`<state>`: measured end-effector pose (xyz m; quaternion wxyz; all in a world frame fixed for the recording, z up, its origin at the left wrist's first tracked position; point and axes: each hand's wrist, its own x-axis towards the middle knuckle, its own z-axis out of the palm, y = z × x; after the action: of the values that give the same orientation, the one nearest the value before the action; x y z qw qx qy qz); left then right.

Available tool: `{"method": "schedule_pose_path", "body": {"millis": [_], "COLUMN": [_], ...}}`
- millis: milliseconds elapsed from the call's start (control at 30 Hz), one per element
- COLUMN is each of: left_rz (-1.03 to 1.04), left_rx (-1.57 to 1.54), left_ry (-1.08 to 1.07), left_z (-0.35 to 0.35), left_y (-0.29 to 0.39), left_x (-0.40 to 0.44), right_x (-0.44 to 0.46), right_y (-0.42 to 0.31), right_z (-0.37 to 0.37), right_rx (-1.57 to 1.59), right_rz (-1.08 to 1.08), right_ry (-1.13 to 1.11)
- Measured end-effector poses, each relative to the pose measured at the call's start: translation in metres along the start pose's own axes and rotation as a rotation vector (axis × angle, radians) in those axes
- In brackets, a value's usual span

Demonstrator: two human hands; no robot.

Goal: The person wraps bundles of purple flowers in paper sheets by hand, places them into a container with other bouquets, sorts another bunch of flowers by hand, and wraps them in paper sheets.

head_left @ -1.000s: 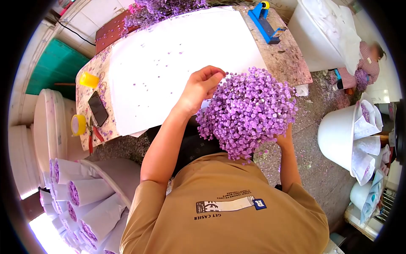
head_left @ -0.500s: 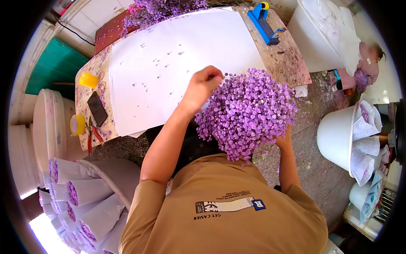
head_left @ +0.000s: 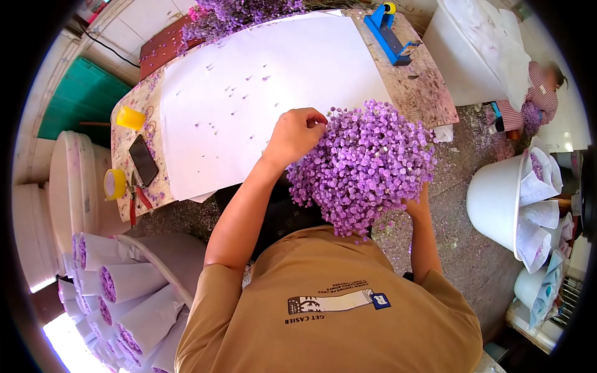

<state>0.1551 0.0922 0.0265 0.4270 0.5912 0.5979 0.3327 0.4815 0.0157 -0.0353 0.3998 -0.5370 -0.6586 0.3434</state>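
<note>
A round, dense bunch of small purple flowers (head_left: pixel 367 165) is held up in front of my torso, over the near right edge of the white paper (head_left: pixel 273 81). My right hand (head_left: pixel 415 202) grips it from below on the right side; the blossoms hide its fingers and the stems. At the upper left rim of the bunch, my left hand (head_left: pixel 298 135) is closed, with thumb and fingertips together against the outermost blossoms. Whatever is between those fingertips is too small to make out. Small purple bits lie scattered on the paper.
On the table are a blue tape dispenser (head_left: pixel 388 37), yellow tape rolls (head_left: pixel 114 183), a phone (head_left: pixel 143 160), red-handled pliers (head_left: pixel 142 196) and more purple flowers (head_left: pixel 236 18). Wrapped bunches (head_left: pixel 134 280) stand lower left. White tubs (head_left: pixel 494 199) and a seated person (head_left: pixel 541 96) are at right.
My left hand has curled its fingers and moved slightly down beside the bunch. More purple bits lie on the paper than one second ago. The bunch and my right hand have barely moved.
</note>
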Motion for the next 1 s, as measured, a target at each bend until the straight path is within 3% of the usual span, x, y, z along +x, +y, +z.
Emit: {"method": "schedule_pose_path", "body": {"millis": [200,300,367,400,467,533,600,633,700,800,900,1000], "left_rz": [0.112,0.134,-0.006,-0.006,-0.291,-0.283,-0.196,-0.077,-0.066,-0.091,-0.257,-0.29], "left_rx": [0.313,0.158,-0.374,-0.374,-0.727,-0.672,-0.194,-0.091,-0.143,-0.348,-0.827,-0.663], "left_ry": [0.033,0.057,0.096,0.097,-0.068,-0.07,-0.085,-0.109,-0.083,-0.017,-0.086,-0.187], "left_z": [0.008,0.006,0.006,0.001,-0.01,-0.002,0.003,0.009,0.007,-0.002,-0.013,-0.009], "left_y": [-0.007,-0.01,-0.019,-0.021,-0.022,-0.016,-0.005,-0.024,-0.025,-0.022,-0.032,-0.034], "left_x": [0.004,0.007,0.016,0.023,0.033,0.037,0.035,0.042,0.044,0.043,0.049,0.049], "right_x": [0.0,0.0,-0.001,-0.002,-0.002,0.0,-0.002,-0.003,-0.007,-0.007,-0.005,-0.003], "right_y": [0.0,0.003,0.003,0.004,0.008,0.006,0.007,0.012,0.02,0.019,0.012,0.015], "right_z": [-0.001,0.001,0.0,0.0,0.0,0.0,-0.004,-0.008,-0.009,-0.005,-0.003,-0.004], "right_rx": [0.058,0.155,0.149,0.147,0.148,0.123,0.093,0.044,-0.009,0.103,0.102,0.03], "right_rz": [0.014,-0.002,0.017,0.023,0.072,0.057,0.029,0.124,0.217,0.19,0.138,0.123], "right_ry": [-0.018,-0.001,-0.008,-0.01,-0.001,-0.002,-0.01,-0.076,-0.146,-0.108,-0.032,-0.012]}}
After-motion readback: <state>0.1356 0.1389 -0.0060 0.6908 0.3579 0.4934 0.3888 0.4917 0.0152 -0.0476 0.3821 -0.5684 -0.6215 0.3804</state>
